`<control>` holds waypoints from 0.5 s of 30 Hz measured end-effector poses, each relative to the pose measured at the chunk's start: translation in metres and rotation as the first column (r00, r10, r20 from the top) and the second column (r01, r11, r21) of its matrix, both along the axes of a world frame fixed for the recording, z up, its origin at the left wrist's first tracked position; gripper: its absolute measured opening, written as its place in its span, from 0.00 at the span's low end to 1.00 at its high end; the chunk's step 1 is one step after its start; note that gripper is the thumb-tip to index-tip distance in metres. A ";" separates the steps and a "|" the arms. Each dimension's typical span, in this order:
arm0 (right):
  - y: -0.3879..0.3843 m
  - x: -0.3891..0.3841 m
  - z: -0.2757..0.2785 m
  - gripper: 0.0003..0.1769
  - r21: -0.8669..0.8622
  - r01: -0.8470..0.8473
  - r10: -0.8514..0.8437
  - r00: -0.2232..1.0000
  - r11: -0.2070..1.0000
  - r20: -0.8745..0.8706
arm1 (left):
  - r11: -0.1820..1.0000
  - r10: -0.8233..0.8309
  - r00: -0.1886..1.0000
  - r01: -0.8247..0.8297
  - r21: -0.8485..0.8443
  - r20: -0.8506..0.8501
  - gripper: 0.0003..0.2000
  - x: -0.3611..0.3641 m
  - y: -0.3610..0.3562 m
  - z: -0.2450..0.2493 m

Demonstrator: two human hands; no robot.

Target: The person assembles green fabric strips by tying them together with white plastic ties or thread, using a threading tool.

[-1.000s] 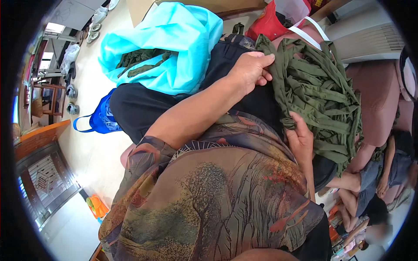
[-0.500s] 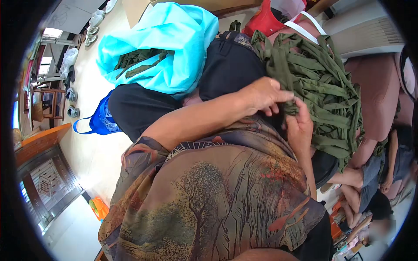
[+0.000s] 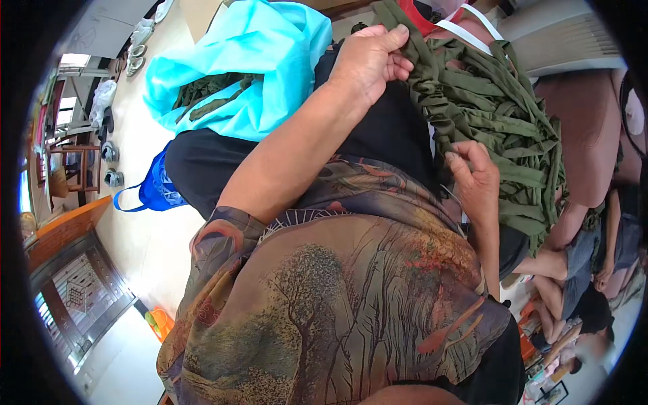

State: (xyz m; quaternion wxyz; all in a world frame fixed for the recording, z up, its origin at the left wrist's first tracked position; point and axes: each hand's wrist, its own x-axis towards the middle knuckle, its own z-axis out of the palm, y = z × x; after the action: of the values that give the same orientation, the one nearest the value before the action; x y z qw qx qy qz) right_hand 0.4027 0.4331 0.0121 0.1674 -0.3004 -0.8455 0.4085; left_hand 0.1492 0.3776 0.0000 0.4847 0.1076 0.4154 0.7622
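A heap of green fabric strips [image 3: 499, 128] lies over my thigh on the right. My left hand [image 3: 374, 59] is closed, its thumb and fingers pinching the upper part of a gathered green strip [image 3: 432, 88]. That strip runs down along the heap's near edge to my right hand [image 3: 474, 174], whose thumb and index finger pinch its lower end. A light blue bag [image 3: 283, 81] with more green strips [image 3: 219, 91] inside sits by my other leg.
A dark blue bag [image 3: 160, 179] rests on the floor at left, with shoes [image 3: 111, 162] beyond. A red bag [image 3: 417, 17] is at the top. Other people [image 3: 574, 270] sit at lower right, near a brown sofa [image 3: 577, 135].
My left hand has moved up and away from my right hand, and the gathered strip now stretches between them. My right hand stays low, with slightly changed finger positions.
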 end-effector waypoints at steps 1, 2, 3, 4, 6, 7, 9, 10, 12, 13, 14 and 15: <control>0.005 0.001 -0.001 0.08 0.069 -0.048 0.047 0.999 0.996 0.007 | 1.000 0.017 1.000 -0.017 0.002 -0.002 0.08 -0.004 0.000 0.001; 0.012 0.004 -0.004 0.09 0.138 -0.093 0.092 0.996 0.986 0.018 | 0.999 0.032 0.999 -0.032 0.004 -0.004 0.08 -0.008 0.000 0.002; 0.015 0.003 -0.003 0.11 0.206 -0.138 0.134 0.990 0.969 0.032 | 0.998 0.053 0.999 -0.053 0.018 -0.013 0.07 -0.012 -0.001 0.002; 0.015 0.000 -0.001 0.13 0.171 -0.079 0.084 0.996 0.982 -0.021 | 0.998 0.056 0.998 -0.056 0.016 -0.034 0.08 -0.014 -0.002 0.003; 0.011 -0.014 0.010 0.18 0.093 0.033 -0.022 0.993 0.995 -0.120 | 0.998 0.065 0.995 -0.064 0.014 -0.074 0.08 -0.016 -0.002 0.007; 0.009 -0.025 0.015 0.24 0.118 0.063 -0.044 0.986 0.991 -0.161 | 0.999 0.043 0.994 -0.041 0.029 -0.098 0.08 -0.010 -0.003 0.011; -0.001 -0.056 0.033 0.23 0.140 0.037 -0.012 0.985 0.989 -0.171 | 1.000 -0.003 0.992 0.006 0.019 -0.128 0.08 0.007 -0.003 0.021; -0.001 -0.067 0.037 0.23 0.154 0.024 0.004 0.984 0.988 -0.177 | 0.999 -0.026 0.989 0.029 0.016 -0.145 0.08 0.014 -0.003 0.026; 0.006 -0.081 0.029 0.20 0.142 -0.008 0.018 0.997 0.990 -0.072 | 0.999 -0.014 0.987 0.020 0.032 -0.160 0.09 0.016 -0.003 0.031; 0.008 -0.085 0.025 0.19 0.135 -0.027 0.030 0.999 0.990 -0.020 | 0.999 0.015 0.986 -0.006 0.049 -0.168 0.09 0.008 -0.003 0.032; 0.007 -0.084 0.025 0.17 0.160 -0.046 0.051 0.998 0.986 -0.032 | 0.997 0.048 0.984 -0.037 0.066 -0.174 0.09 -0.001 -0.004 0.032; 0.005 -0.080 0.026 0.15 0.184 -0.066 0.075 0.996 0.981 -0.043 | 0.995 0.061 0.989 -0.050 0.085 -0.136 0.09 -0.009 -0.008 0.033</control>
State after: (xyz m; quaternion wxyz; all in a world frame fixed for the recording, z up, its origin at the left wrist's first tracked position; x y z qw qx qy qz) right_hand 0.3222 0.4381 0.0376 0.2005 -0.2432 -0.8851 0.3424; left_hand 0.1398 0.3698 0.0328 0.4285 0.1682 0.4196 0.7823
